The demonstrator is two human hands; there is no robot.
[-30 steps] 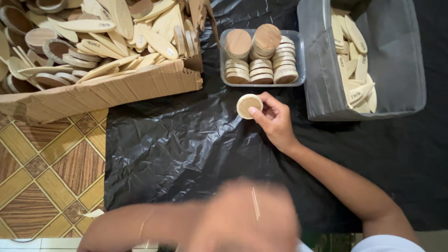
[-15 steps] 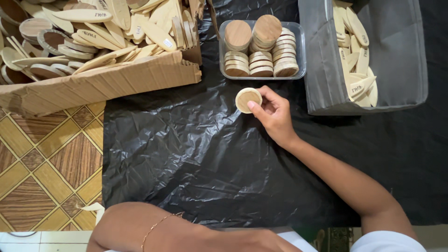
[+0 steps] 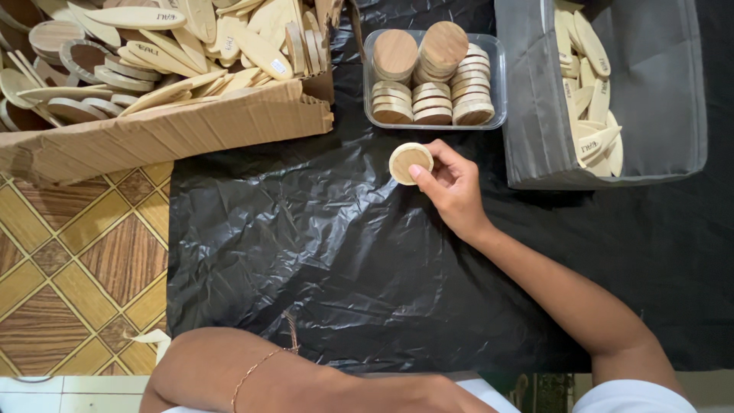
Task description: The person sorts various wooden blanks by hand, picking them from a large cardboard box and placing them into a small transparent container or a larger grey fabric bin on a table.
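Right hand: our right hand (image 3: pixel 451 183) pinches a small round wooden disc (image 3: pixel 410 162), fingers closed on its right edge.
Disc: it sits just near of the clear tray (image 3: pixel 501 84), over the black plastic sheet (image 3: pixel 321 252), slightly tilted.
Left arm: our left forearm (image 3: pixel 252 375) lies across the near edge; we cannot tell whether those fingers are apart or together.
Risk: we judge the pinch light, so the disc could slip onto the sheet; the tray's leaning stacks of discs (image 3: pixel 432 73) could topple if bumped.
Surroundings: a cardboard box (image 3: pixel 168 138) of wooden pieces stands far left, a grey bin (image 3: pixel 535 99) far right.
Hidden: the left hand is cut off at the frame edge; the disc's underside is unseen.
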